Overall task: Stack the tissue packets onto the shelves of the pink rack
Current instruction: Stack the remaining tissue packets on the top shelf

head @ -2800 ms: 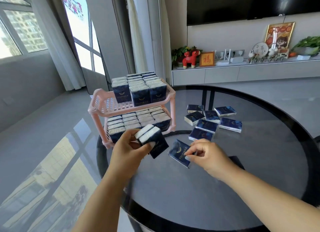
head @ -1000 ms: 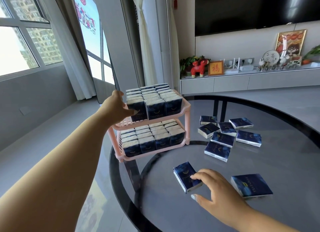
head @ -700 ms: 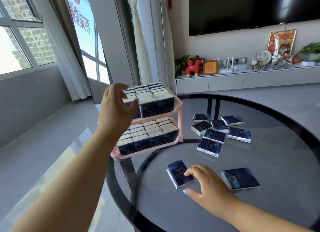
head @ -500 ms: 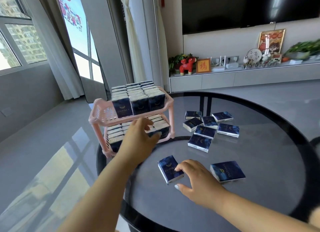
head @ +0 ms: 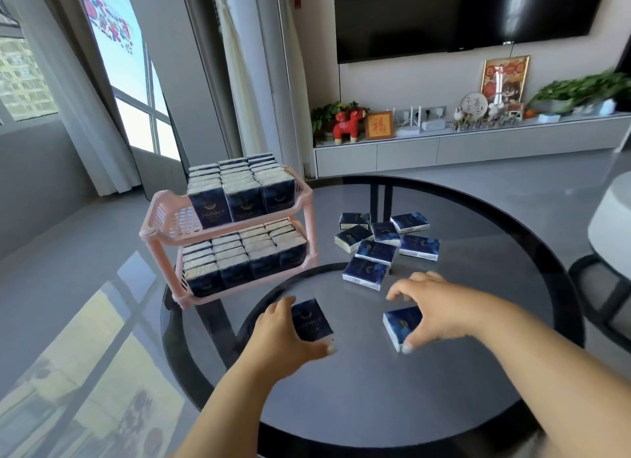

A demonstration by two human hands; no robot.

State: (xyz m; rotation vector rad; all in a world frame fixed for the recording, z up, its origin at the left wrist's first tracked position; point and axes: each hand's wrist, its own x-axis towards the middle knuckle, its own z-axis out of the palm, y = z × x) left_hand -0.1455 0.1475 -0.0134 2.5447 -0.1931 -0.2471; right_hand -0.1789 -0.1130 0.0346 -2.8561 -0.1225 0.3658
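At the left of the round table (head: 375, 389) stands the pink rack (head: 160, 220), both shelves packed with upright dark blue tissue packets (head: 239, 198). Nearer, the left hand (head: 283, 334) grips one flat packet (head: 312, 321) between thumb and fingers. The right hand (head: 440, 311), fingers curled, closes on another packet (head: 399, 322). Loose packets (head: 375, 251) lie beyond.

packet (head: 401, 322) partly under right hand (head: 440, 309), plant (head: 580, 90) blurred
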